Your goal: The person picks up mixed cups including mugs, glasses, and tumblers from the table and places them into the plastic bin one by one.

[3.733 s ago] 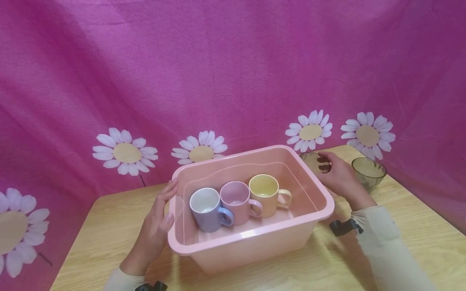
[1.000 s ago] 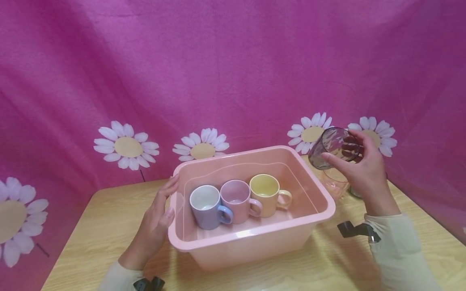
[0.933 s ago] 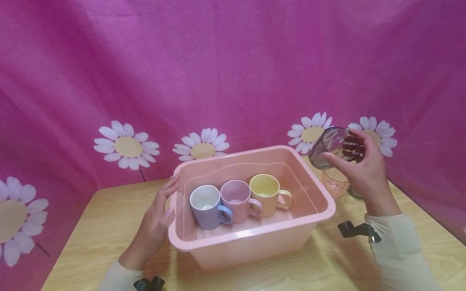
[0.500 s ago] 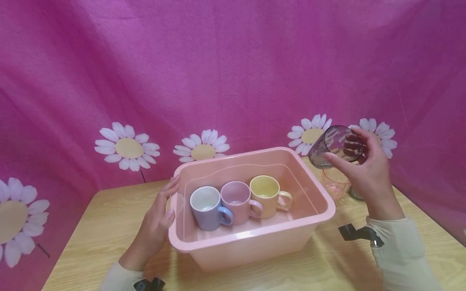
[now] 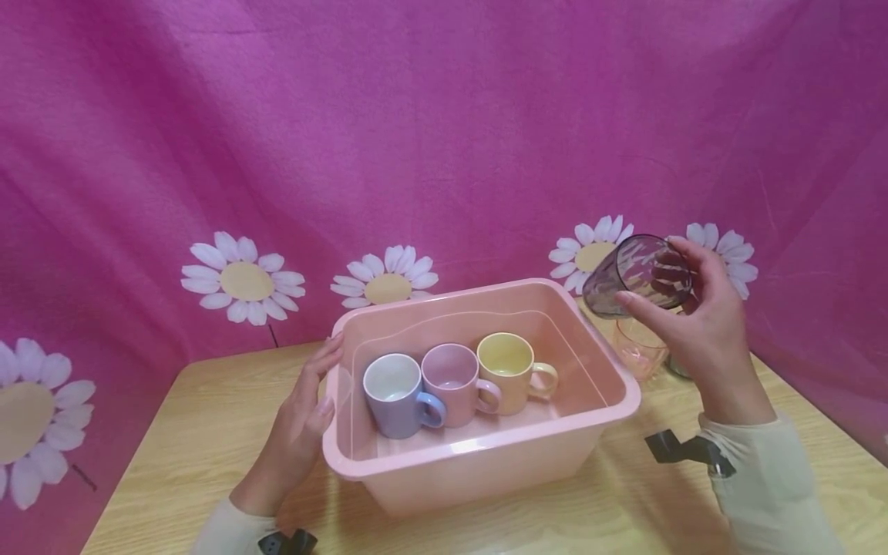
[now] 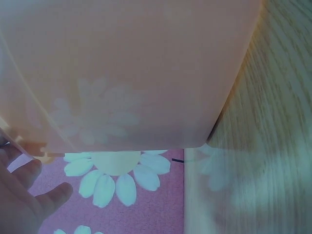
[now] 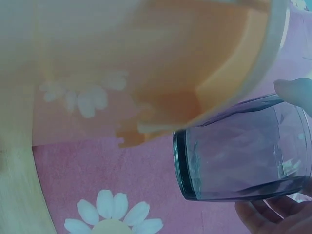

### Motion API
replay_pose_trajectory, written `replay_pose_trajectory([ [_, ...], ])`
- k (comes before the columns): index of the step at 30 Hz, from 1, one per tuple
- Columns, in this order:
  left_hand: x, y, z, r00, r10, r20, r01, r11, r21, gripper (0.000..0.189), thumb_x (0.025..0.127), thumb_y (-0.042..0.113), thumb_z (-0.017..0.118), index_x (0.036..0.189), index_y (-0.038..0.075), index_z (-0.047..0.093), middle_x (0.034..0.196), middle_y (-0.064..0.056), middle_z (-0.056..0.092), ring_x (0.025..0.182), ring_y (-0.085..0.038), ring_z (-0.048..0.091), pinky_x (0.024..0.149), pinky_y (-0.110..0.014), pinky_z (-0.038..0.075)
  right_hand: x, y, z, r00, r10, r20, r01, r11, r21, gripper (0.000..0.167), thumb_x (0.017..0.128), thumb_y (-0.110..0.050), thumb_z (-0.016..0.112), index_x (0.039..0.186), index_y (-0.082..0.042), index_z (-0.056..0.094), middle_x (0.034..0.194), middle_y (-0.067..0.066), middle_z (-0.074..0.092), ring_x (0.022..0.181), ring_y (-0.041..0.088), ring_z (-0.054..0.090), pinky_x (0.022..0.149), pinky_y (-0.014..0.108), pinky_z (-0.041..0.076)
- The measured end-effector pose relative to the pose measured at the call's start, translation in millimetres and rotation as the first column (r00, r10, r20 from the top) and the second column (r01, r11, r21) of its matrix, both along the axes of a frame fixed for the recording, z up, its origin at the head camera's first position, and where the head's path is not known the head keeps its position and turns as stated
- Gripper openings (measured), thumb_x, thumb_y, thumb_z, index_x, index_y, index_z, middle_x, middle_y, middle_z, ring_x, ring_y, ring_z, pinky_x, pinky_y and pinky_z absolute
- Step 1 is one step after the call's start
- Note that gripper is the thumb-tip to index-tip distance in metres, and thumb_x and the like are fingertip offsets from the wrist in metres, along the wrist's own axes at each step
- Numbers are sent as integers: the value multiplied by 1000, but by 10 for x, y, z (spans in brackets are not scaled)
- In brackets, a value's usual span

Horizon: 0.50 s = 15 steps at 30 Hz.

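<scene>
Right of centre in the frame, our right grip (image 5: 708, 324) is curled round a tinted glass (image 5: 602, 284), held tilted near the upper right corner of the pink tub (image 5: 479, 482). Our left grip (image 5: 294, 432), fingers loosely extended, rests against the tub's left rim. Inside, lower centre, blue (image 5: 395, 414), pink (image 5: 447, 402) and yellow mugs (image 5: 509, 391) stand upright in a row.
</scene>
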<state>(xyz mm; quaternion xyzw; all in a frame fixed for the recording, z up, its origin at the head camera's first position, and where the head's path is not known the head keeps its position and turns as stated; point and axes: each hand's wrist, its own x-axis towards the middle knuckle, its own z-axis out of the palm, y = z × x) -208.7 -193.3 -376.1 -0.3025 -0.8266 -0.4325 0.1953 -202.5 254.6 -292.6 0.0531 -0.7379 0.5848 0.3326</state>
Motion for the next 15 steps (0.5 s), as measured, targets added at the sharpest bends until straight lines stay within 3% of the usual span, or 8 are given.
replay_pose_trajectory([
  [7,-6,-10,-15,1000,-1,-1,1,1000,-10,53,94,16,38,147,11,33,157,0,27,144,-21,23,108,-63,26,59,-57,41,1000,-23,15,22,998,62,80,70,3,81,140,-13,45,123,3,55,111,17,53,86,13,46],
  [15,-6,-7,-23,1000,-7,11,7,1000,-1,53,95,17,38,147,12,31,157,0,26,144,-22,23,106,-65,28,108,-140,89,999,28,-33,-27,999,38,79,68,8,81,138,-10,47,122,7,55,111,20,53,85,14,47],
])
